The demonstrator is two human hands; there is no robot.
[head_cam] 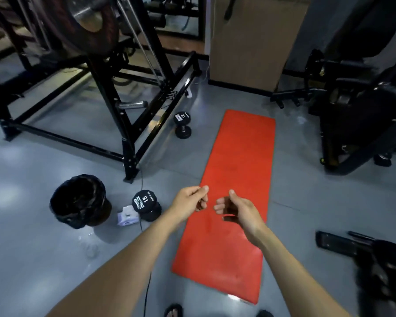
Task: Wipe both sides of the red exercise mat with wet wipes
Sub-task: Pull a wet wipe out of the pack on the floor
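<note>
Both hands hover above the near half of the red exercise mat [236, 191], the left hand [190, 199] and right hand [234, 208] each with fingers curled inward and nothing visibly held, no wipe showing in either. The mat lies flat and lengthwise on the grey floor [55, 259], its near end by the person's feet; it looks thin, light and floppy, so turning it over would likely go best by taking a short end or a long edge with both hands. Left of it stand a lined bin [79, 201], a small white pack [126, 215] that may hold wipes, and two dumbbells [146, 205], one farther off
</note>
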